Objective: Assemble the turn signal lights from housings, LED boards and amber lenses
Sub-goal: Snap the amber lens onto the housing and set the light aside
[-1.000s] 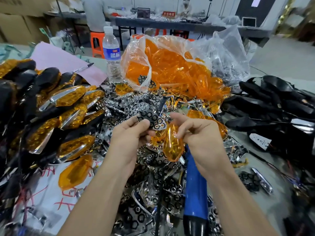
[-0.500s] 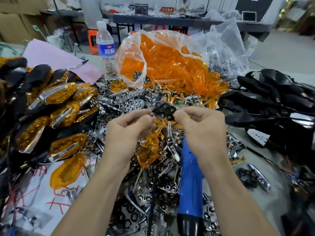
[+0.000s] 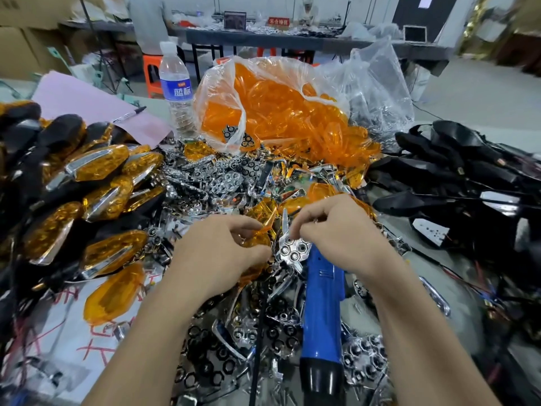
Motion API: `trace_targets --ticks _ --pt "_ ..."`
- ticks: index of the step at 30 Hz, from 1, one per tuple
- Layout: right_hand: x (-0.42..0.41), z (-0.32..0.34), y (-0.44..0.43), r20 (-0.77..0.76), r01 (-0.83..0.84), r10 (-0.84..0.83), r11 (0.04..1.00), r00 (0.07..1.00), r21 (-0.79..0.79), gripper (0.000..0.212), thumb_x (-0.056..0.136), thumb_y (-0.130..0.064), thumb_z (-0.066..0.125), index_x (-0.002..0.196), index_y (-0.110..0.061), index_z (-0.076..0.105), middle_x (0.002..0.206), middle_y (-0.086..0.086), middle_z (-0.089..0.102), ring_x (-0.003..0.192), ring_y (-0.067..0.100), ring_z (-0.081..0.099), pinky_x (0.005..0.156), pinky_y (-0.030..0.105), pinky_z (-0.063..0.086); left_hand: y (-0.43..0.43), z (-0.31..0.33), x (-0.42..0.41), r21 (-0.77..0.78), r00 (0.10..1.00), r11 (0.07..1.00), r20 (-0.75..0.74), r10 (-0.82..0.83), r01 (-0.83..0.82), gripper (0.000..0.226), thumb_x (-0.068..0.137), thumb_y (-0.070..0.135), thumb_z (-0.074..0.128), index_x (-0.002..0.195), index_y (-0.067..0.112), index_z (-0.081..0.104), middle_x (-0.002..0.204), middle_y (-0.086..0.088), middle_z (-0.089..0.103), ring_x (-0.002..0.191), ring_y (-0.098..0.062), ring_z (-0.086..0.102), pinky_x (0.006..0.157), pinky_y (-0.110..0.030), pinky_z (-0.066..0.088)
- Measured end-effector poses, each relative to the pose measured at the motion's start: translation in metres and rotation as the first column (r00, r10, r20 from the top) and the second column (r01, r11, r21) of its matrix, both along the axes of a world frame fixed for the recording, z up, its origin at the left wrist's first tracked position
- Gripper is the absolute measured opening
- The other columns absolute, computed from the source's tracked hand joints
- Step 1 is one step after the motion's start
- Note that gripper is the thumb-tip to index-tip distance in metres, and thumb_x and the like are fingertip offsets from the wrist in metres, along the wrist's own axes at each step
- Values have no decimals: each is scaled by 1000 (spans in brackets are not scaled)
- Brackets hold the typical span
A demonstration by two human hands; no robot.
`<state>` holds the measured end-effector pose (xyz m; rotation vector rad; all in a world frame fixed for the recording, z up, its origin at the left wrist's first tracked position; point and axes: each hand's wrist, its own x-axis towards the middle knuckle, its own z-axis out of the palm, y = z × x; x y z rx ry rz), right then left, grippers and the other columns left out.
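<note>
Left hand [image 3: 222,253] pinches amber lens [image 3: 265,215]; right hand [image 3: 339,232] pinches chrome reflector [image 3: 293,249]. Both sit over the parts pile, near the blue tool [image 3: 322,303]. Water bottle [image 3: 178,92] has a blue label with Chinese text; red sign [image 3: 278,21] at the back is too small to read.

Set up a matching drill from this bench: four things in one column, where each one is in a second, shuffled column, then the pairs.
Things
1. water bottle
2. blue tool
3. chrome reflector
4. amber lens

Places
A. pinched by the right hand
B. lying on the parts heap, beside the right forearm
C. held by the left hand
D. upright, left of the lens bag

Pairs: 1-D, 2-B, 3-A, 4-C
</note>
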<state>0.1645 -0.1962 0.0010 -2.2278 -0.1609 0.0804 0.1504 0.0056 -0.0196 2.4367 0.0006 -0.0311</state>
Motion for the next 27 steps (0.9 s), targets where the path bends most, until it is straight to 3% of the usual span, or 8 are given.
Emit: trace_targets --ticks 3,6,8,10,13,19,23,27 --pt "0 1 3 63 61 -51 984 997 -166 39 88 -1 63 71 -32 79 100 -25 71 78 10 64 59 10 47 -3 3 -1 -5 999 1000 -39 -5 5 54 75 41 89 122 53 67 89 35 68 92 4 66 89 -39 59" --pt "2 0 5 86 153 -143 980 986 -126 36 92 -4 62 77 -33 76 132 -12 67 48 0 57 43 13 38 0 0 3 -119 985 985 107 137 -124 41 89 13 76 112 47 73 78 33 70 65 1 67 65 -34 63" --pt "6 -1 9 77 145 -138 985 987 -95 34 95 -6 60 80 -32 76 126 -8 71 36 1 55 35 12 33 2 -1 5 -375 961 907 114 252 -194 33 98 9 66 108 39 76 82 19 76 52 -7 65 46 -28 56" --pt "17 2 16 88 136 -127 985 988 -102 35 96 -3 57 88 -30 78 112 -7 73 31 4 49 33 13 33 3 0 8 -691 952 682 -29 304 -239 30 103 5 56 109 28 74 84 0 79 52 -16 67 42 -28 52" --pt "53 9 29 124 164 -140 964 982 -207 36 96 -2 53 108 -26 78 96 -4 70 44 3 60 42 21 50 9 -2 11 -835 936 473 -130 326 -281 30 103 1 51 107 23 70 71 -6 75 45 -19 59 36 -25 40" --pt "100 -1 47 78 177 -160 907 984 -383 20 93 -27 75 102 -9 77 94 9 77 80 26 72 78 39 63 13 -3 11 -838 954 466 -200 224 -285 45 113 37 38 102 21 79 70 -3 69 50 -13 56 40 -23 42" --pt "95 -8 47 138 295 -260 855 956 -426 19 89 -5 70 97 -21 80 98 1 76 81 21 70 71 34 60 11 -1 8 -861 966 441 -241 88 -255 68 110 55 25 96 25 84 81 -6 73 60 -13 56 51 -25 45" --pt "78 -4 37 172 359 -315 825 933 -436 13 81 -20 84 84 -31 78 86 -11 72 75 14 65 73 34 57 13 -4 12 -895 969 381 -247 13 -233 58 110 47 35 99 19 84 77 -1 69 64 -12 53 55 -28 45"
